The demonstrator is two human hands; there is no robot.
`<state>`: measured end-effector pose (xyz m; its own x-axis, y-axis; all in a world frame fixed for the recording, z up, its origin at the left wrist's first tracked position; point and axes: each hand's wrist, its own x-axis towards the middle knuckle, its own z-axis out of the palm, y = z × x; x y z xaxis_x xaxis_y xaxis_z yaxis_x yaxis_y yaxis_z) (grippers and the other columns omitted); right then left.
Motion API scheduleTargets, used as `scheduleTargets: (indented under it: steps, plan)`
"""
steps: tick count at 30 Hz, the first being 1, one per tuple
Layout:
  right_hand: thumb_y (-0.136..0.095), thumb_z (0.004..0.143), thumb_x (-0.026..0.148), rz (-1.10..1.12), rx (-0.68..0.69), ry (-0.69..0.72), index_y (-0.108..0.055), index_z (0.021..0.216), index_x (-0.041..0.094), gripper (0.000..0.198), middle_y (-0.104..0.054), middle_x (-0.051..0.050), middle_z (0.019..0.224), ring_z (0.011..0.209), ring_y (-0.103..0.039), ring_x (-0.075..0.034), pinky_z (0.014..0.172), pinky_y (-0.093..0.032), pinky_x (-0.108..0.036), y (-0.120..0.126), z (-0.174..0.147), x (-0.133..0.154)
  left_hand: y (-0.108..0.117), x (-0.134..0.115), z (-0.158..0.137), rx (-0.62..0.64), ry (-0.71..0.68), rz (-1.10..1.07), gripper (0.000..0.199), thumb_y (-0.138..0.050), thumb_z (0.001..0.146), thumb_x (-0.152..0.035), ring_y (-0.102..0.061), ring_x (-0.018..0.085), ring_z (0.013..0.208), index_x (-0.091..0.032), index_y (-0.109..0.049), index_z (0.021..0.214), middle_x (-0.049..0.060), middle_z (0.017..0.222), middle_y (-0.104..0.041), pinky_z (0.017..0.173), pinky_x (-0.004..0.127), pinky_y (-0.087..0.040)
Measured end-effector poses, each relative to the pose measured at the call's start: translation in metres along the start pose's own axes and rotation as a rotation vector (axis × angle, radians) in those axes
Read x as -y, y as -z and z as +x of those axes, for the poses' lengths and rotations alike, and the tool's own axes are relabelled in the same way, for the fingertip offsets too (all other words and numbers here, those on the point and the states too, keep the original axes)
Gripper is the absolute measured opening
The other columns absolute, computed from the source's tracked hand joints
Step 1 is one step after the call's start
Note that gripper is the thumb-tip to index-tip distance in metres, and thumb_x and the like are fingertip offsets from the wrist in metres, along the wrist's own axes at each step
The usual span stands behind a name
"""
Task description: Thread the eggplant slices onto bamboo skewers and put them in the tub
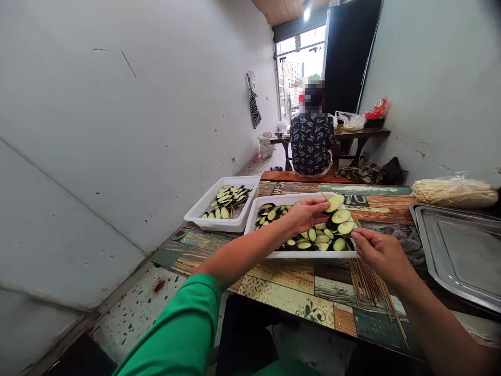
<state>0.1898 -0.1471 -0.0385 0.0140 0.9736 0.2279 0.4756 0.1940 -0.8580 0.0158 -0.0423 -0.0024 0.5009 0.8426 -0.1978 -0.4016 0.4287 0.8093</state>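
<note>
Between my hands is an eggplant skewer [342,216] with three oval, pale green slices in a row. A bit of thin stick pokes out past the top slice. My left hand [307,214] is closed on the upper end, fingers at the top slice. At the lower end, my right hand [378,253] pinches close to the bottom slice; its fingers hide the stick there. Right below is a white tub [309,255] of loose eggplant slices [303,244] with dark skin edges. Bare wooden skewers [366,284] lie in a bundle under my right hand.
A second white tub [217,225] at the left holds threaded eggplant skewers [230,197]. Metal trays [462,250] and a bag of pale thin strands [454,192] lie at the right. Beyond the patterned table [282,298], a person [312,141] sits facing away.
</note>
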Motion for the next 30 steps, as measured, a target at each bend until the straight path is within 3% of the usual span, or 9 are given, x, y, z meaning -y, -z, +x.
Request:
scheduleTargets:
  steps: [5,8,10,12,15,19,23,25,30]
  plan:
    - [-0.047,0.084,0.048,-0.042,-0.039,0.021,-0.067,0.083,0.015,0.038,-0.045,0.002,0.052,0.048,-0.040,-0.011,0.046,-0.031,-0.024,-0.001,-0.001,0.006,0.002,0.002,0.005,0.028,0.022,0.051,0.006,-0.066,0.077,-0.013,-0.064,0.013,0.070,-0.012,-0.062,0.081,0.005,0.078,-0.067,0.081,0.033,-0.051]
    - [-0.049,0.084,0.047,-0.004,-0.127,0.003,-0.067,0.086,0.014,0.037,-0.045,0.003,0.051,0.047,-0.039,-0.010,0.044,-0.029,-0.023,0.000,0.000,0.006,0.009,0.002,0.010,0.039,-0.077,0.182,0.017,-0.059,0.084,-0.024,-0.064,0.014,0.077,-0.013,-0.063,0.096,0.007,0.084,-0.067,0.083,0.034,-0.049]
    - [-0.050,0.083,0.047,0.050,-0.188,-0.027,-0.067,0.090,0.014,0.038,-0.044,0.003,0.050,0.045,-0.039,-0.010,0.042,-0.028,-0.023,0.001,0.001,0.006,0.015,0.005,0.013,0.016,-0.185,0.484,0.021,-0.058,0.083,-0.023,-0.063,0.015,0.081,-0.013,-0.064,0.100,0.007,0.085,-0.067,0.086,0.034,-0.047]
    - [-0.051,0.083,0.047,0.091,-0.228,-0.053,-0.067,0.091,0.014,0.038,-0.044,0.003,0.049,0.045,-0.039,-0.010,0.041,-0.027,-0.022,0.002,0.003,0.006,0.021,0.011,0.016,0.018,-0.267,0.928,0.021,-0.062,0.078,-0.020,-0.061,0.018,0.088,-0.014,-0.067,0.097,0.008,0.089,-0.068,0.091,0.033,-0.043]
    - [-0.052,0.081,0.047,0.104,-0.238,-0.066,-0.068,0.089,0.013,0.039,-0.043,0.003,0.048,0.042,-0.037,-0.009,0.040,-0.027,-0.022,0.001,0.005,0.006,0.027,0.023,0.020,0.016,-0.319,1.487,0.029,-0.067,0.072,-0.025,-0.056,0.025,0.106,-0.019,-0.069,0.101,0.010,0.105,-0.066,0.096,0.036,-0.037]
    - [-0.052,0.080,0.048,0.086,-0.206,-0.041,-0.068,0.087,0.013,0.040,-0.042,0.004,0.046,0.041,-0.035,-0.009,0.039,-0.025,-0.022,0.000,0.007,0.003,0.030,0.035,0.028,0.000,-0.241,1.793,0.040,-0.071,0.065,-0.021,-0.055,0.031,0.106,-0.021,-0.068,0.105,0.012,0.102,-0.066,0.091,0.038,-0.038]
    - [-0.052,0.079,0.048,0.107,-0.207,-0.081,-0.067,0.087,0.013,0.039,-0.043,0.003,0.048,0.043,-0.037,-0.009,0.040,-0.025,-0.022,0.000,0.007,0.002,0.038,0.025,0.032,0.078,-0.257,1.593,0.026,-0.071,0.068,-0.024,-0.059,0.019,0.082,-0.019,-0.068,0.092,0.005,0.081,-0.065,0.073,0.026,-0.041]
    - [-0.052,0.079,0.049,0.137,-0.174,-0.085,-0.066,0.088,0.013,0.040,-0.040,0.004,0.047,0.042,-0.035,-0.009,0.040,-0.024,-0.022,0.000,0.007,0.004,0.043,0.014,0.033,0.024,-0.256,1.313,0.028,-0.072,0.069,-0.033,-0.055,0.012,0.065,-0.019,-0.064,0.092,0.000,0.071,-0.060,0.061,0.022,-0.038]
    - [-0.049,0.079,0.048,0.040,-0.053,-0.010,-0.063,0.073,0.015,0.036,-0.038,0.005,0.047,0.043,-0.031,-0.008,0.041,-0.023,-0.023,0.004,0.007,0.006,0.048,-0.010,0.033,-0.023,-0.018,0.550,0.027,-0.061,0.080,-0.042,-0.029,0.002,0.037,-0.018,-0.054,0.089,-0.007,0.057,-0.045,0.040,0.017,-0.016]
